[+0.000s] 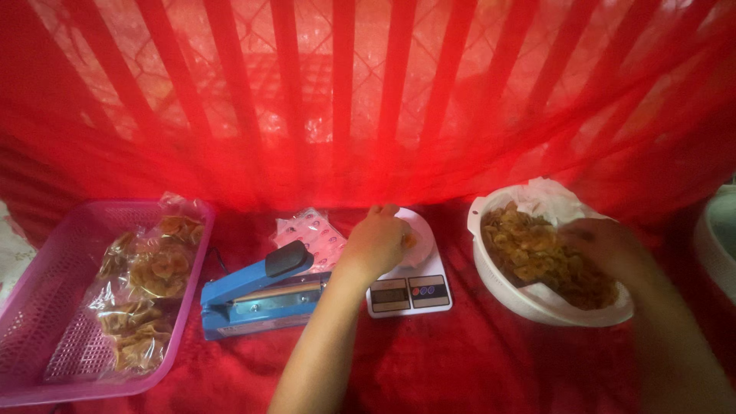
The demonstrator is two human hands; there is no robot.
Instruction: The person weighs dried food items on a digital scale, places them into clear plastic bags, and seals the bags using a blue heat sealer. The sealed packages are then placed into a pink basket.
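My left hand [377, 240] rests on top of a small white kitchen scale [410, 287], its fingers curled over a clear bag with a few golden chips on the pan. My right hand [609, 247] reaches into a large white bowl [537, 303] heaped with fried golden chips [529, 249] and seems to grip a dark scoop among them; the grip is blurred. A white paper liner [546, 193] sticks up at the back of the bowl.
A blue heat sealer [257, 295] lies left of the scale. A stack of clear empty bags [310, 230] sits behind it. A pink plastic basket [46, 307] at the left holds several sealed chip bags [149, 272]. Red cloth covers the surface; red netting hangs behind.
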